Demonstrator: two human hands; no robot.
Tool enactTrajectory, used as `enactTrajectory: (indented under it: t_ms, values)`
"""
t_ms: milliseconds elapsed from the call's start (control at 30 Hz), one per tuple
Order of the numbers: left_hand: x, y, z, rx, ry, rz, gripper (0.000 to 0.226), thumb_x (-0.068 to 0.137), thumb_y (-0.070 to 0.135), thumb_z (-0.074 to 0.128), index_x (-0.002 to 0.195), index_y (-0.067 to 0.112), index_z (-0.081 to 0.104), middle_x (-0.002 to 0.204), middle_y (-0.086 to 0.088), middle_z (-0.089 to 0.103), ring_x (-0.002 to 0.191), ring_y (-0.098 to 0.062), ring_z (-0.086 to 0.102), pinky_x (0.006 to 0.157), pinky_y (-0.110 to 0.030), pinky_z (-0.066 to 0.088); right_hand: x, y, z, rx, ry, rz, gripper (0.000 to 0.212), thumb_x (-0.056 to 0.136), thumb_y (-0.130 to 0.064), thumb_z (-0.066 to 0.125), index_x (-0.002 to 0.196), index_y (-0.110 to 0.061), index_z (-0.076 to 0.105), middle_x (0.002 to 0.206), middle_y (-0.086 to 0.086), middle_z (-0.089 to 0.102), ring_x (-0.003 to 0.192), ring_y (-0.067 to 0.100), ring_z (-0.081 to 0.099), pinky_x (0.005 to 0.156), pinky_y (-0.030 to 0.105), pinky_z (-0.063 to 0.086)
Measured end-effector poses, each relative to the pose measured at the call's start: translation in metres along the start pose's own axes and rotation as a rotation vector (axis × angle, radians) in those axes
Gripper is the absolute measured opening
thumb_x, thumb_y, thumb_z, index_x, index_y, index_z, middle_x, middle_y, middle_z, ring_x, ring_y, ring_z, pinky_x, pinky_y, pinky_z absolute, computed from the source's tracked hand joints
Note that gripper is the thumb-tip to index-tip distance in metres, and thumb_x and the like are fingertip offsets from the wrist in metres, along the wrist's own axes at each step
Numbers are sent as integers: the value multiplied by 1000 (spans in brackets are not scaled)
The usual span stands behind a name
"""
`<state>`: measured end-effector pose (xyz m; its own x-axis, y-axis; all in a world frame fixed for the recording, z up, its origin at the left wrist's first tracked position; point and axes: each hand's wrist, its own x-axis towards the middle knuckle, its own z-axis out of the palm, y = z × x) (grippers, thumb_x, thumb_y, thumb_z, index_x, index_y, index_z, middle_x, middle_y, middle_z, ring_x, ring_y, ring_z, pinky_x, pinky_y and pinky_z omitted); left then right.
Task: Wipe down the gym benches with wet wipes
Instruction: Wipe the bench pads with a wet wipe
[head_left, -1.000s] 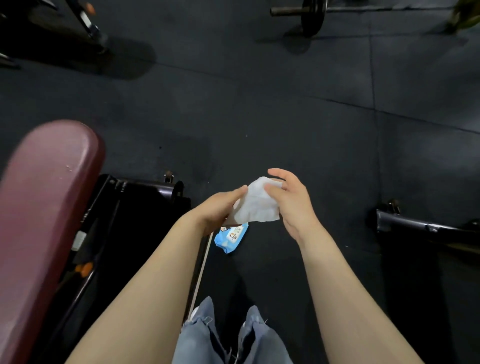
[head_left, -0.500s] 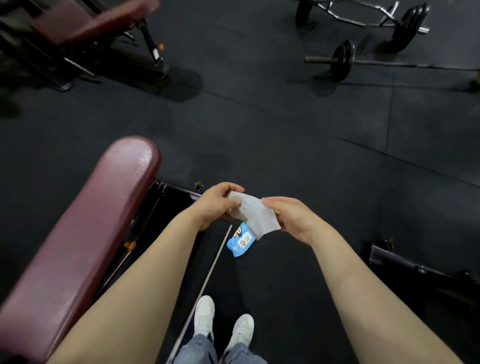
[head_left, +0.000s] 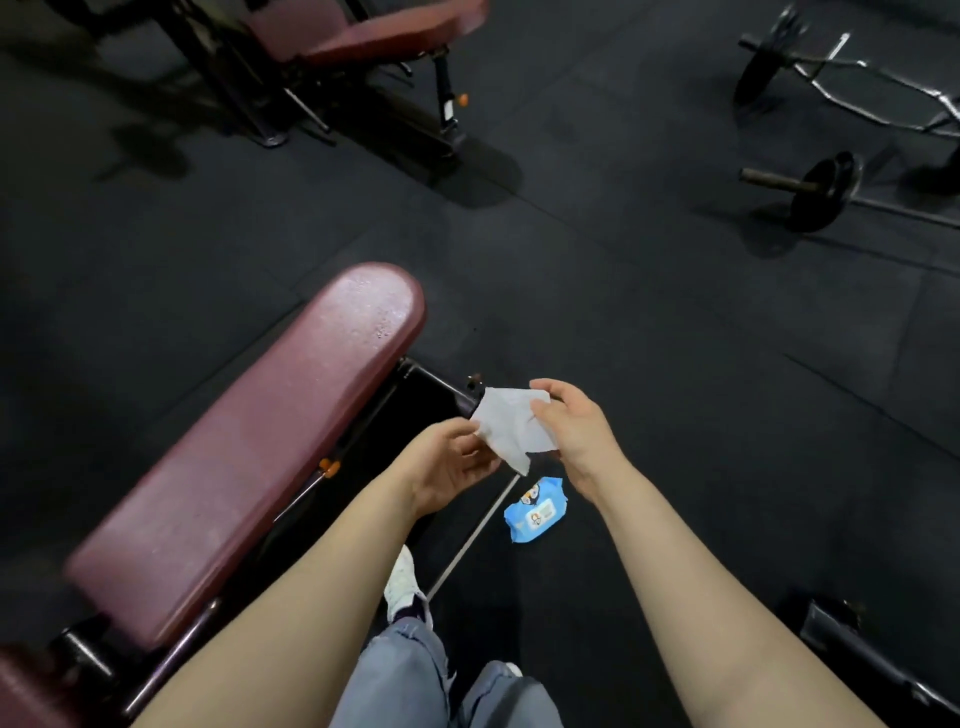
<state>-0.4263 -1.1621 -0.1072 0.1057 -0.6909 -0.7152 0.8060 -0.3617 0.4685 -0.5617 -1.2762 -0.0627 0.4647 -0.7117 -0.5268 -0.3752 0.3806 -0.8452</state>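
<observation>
both hands, left hand (head_left: 451, 464) and right hand (head_left: 570, 433), pinch a white wet wipe (head_left: 511, 430) between them, right of the maroon bench (head_left: 249, 447), above a blue wipes pack (head_left: 535, 511) on the floor

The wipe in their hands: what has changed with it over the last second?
Both hands, left hand and right hand, have been unfolding the wet wipe, spreading it wider. It is held throughout. The blue wipe pack stays on the floor; the bench remains untouched.

Floor (head_left: 623, 312): we are seeing dark rubber mats.
Barbell (head_left: 823, 192): lying far right.
Curl bar (head_left: 857, 88): lying just beyond it.
Sneaker (head_left: 402, 582): showing near, white.
Jeans (head_left: 400, 680): showing below it, grey.
</observation>
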Motion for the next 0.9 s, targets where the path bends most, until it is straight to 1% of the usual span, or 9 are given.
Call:
enactTrajectory:
  t_ms: [133, 267, 400, 500, 567, 667, 733, 833, 900]
  values:
    - [6, 41, -30, 162, 124, 192, 29, 88, -1, 54, 113, 7, 66, 107, -14, 70, 97, -26, 64, 79, -32, 56, 35, -18, 45, -158, 16, -37, 43, 86, -3, 51, 120, -29, 56, 111, -4, 65, 97, 12, 65, 78, 29, 58]
    - [4, 87, -59, 184, 160, 325, 22, 91, 4, 61, 112, 8, 65, 106, -11, 73, 92, -23, 70, 74, -30, 56, 63, -38, 88, 14, -60, -9, 56, 83, 5, 54, 128, -29, 53, 111, -2, 70, 97, 16, 70, 82, 37, 59]
    - [14, 131, -89, 129, 276, 394, 10, 89, -2, 60, 95, -2, 69, 97, -14, 73, 84, -25, 69, 72, -31, 56, 96, -51, 135, 140, -104, 15, 54, 80, 11, 48, 117, -25, 64, 102, 7, 73, 95, 23, 70, 80, 38, 57]
    - [22, 159, -111, 136, 339, 393, 31, 83, -12, 51, 70, 7, 71, 105, -4, 73, 85, -22, 69, 75, -30, 55, 120, -61, 168, 193, -50, 83, 38, 76, 4, 54, 102, -18, 70, 90, 8, 71, 88, 23, 65, 70, 31, 51]
    - [26, 176, -125, 174, 352, 408, 41, 82, -12, 42, 65, 10, 72, 99, 4, 73, 88, -17, 68, 75, -25, 51, 136, -68, 184, 146, -38, 88, 30, 73, -4, 57, 99, -16, 69, 85, 10, 68, 85, 20, 59, 68, 28, 44]
    - [36, 196, -141, 242, 376, 428, 35, 88, -3, 45, 80, 13, 75, 89, 7, 73, 80, -8, 64, 70, -18, 47, 164, -72, 204, -7, -103, -33, 16, 91, -14, 60, 106, -18, 60, 74, 6, 69, 77, 12, 63, 78, 29, 45]
    - [48, 206, -151, 327, 403, 442, 26, 85, -1, 55, 90, 17, 73, 86, 7, 71, 78, -9, 62, 71, -24, 50, 186, -69, 214, -80, -142, -62, 35, 88, -6, 64, 116, -23, 53, 84, 1, 68, 83, 10, 62, 82, 27, 46]
    - [70, 222, -162, 339, 448, 430, 42, 77, -8, 52, 99, 24, 68, 96, -1, 70, 80, -14, 63, 70, -29, 53, 222, -68, 229, 16, -180, 76, 59, 84, 4, 65, 130, -24, 41, 114, 3, 60, 102, 15, 62, 79, 25, 50]
    - [86, 233, -165, 297, 468, 425, 45, 79, -13, 50, 105, 21, 65, 100, -5, 67, 78, -11, 63, 66, -25, 52, 244, -73, 237, 220, -218, 271, 43, 85, 6, 63, 121, -15, 49, 113, 12, 61, 94, 21, 67, 70, 27, 55]
